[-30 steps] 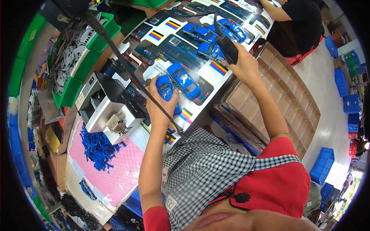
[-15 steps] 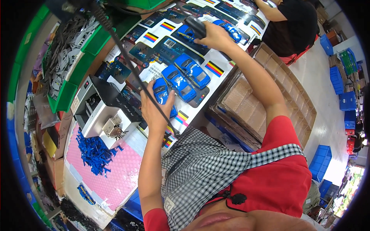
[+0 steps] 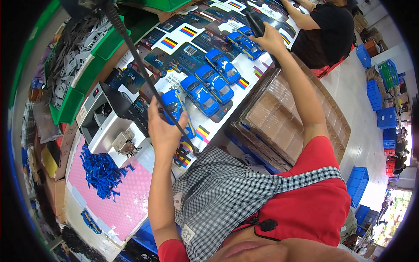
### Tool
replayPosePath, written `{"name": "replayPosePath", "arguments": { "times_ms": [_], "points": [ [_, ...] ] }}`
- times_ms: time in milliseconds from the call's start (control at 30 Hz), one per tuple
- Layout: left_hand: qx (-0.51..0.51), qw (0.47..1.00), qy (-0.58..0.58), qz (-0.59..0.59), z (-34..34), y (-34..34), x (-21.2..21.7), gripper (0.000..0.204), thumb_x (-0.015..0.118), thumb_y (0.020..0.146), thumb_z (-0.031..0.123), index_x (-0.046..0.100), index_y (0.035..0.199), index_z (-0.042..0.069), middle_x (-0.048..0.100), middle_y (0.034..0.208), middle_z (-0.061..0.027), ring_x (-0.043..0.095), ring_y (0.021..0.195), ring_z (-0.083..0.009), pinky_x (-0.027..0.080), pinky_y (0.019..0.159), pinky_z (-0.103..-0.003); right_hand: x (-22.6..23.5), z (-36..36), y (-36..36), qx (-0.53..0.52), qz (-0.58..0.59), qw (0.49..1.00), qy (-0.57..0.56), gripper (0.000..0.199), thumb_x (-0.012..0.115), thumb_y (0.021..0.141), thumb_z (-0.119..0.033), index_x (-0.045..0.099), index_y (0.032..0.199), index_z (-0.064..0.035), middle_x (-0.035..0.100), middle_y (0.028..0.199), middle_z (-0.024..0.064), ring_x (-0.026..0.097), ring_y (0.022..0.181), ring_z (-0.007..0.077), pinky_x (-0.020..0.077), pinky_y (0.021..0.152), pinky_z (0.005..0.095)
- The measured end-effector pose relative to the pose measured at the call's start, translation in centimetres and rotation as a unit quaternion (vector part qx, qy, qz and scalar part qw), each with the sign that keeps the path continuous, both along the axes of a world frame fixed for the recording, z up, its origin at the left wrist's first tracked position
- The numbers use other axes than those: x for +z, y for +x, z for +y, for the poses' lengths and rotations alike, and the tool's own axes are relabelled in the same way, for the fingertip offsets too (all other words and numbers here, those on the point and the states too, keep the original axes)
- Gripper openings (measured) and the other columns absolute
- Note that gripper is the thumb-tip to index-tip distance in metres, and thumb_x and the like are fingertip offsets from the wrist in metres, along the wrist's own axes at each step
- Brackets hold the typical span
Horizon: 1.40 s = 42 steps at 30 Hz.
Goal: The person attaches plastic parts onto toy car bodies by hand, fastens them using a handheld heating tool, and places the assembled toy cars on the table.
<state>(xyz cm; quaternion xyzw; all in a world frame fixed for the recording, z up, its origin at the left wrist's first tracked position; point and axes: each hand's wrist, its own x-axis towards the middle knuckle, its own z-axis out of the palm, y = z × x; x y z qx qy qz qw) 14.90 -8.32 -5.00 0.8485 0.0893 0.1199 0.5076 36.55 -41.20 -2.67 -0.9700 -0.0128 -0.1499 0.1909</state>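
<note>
My left hand point(image 3: 165, 131) curls around a blue toy car point(image 3: 173, 104) at the near left of the printed sheets, thumb and fingers on its two sides. Just right of it, several more blue toy cars point(image 3: 200, 95) stand close together, slanting side by side. Beyond them, my right hand point(image 3: 271, 40) is raised and closed around a black elongated piece point(image 3: 255, 24), whose kind I cannot make out. Below that hand, other blue cars point(image 3: 245, 46) rest on the sheets, partly overlapping in view.
A white and black machine point(image 3: 111, 131) stands left, beside a pile of small blue parts point(image 3: 100, 172) on pink padding. A green bin point(image 3: 83, 94) holds grey parts. Divided cardboard trays point(image 3: 279, 105) are stacked right. A dark cable point(image 3: 144, 70) crosses the view; a co-worker point(image 3: 327, 30) sits far right.
My right hand has moved to the right and away with the black piece. My left hand and its car have shifted left, and the blue cars beside it are arranged differently.
</note>
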Motion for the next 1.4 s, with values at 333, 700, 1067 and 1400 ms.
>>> {"name": "replayPosePath", "arguments": {
  "times_ms": [333,700,1067,1400],
  "points": [
    [0.050,0.951,0.273,-0.140,1.9,-11.4,6.2,0.085,0.082,0.058,0.006,0.041,0.132,-0.003,0.052,0.111,-0.0165,0.057,0.087,-0.0283,0.047,0.065,-0.033,-1.9,0.9,-1.6,0.032,0.138,0.985,0.094,0.042,0.076,0.069,-0.028,0.060,0.096,0.0007,0.063,0.061,0.0082,0.062,0.047,0.0157,0.0495,0.053,0.0312],
    [-0.193,0.802,0.564,0.043,11.4,-21.1,2.2,0.050,0.055,0.074,0.011,0.056,0.123,0.017,0.056,0.115,0.0004,0.054,0.101,-0.0227,0.049,0.077,-0.031,-5.6,3.8,-4.5,0.161,0.021,0.985,0.063,0.037,0.073,0.073,-0.022,0.060,0.097,0.0026,0.061,0.066,0.0062,0.058,0.050,0.0132,0.0452,0.047,0.0273],
    [-0.194,0.868,0.451,-0.075,12.9,-23.0,-2.1,0.028,0.061,0.074,0.017,0.063,0.102,0.015,0.057,0.113,0.0007,0.048,0.113,-0.0183,0.041,0.088,-0.032,6.6,13.1,-21.7,0.429,0.171,0.681,0.568,0.048,0.074,0.076,-0.015,0.038,0.106,-0.0049,0.045,0.079,0.0002,0.046,0.056,0.0071,0.0388,0.052,0.0197],
    [-0.010,0.947,0.280,-0.156,13.5,-21.9,-2.1,0.031,0.059,0.071,0.007,0.066,0.100,0.013,0.060,0.107,-0.0047,0.053,0.101,-0.0244,0.042,0.086,-0.036,3.3,28.8,-30.0,0.445,0.149,0.614,0.635,0.059,0.077,0.072,-0.044,0.037,0.098,-0.0098,0.047,0.073,0.0036,0.049,0.057,0.0132,0.0432,0.053,0.0259]
  ]
}}
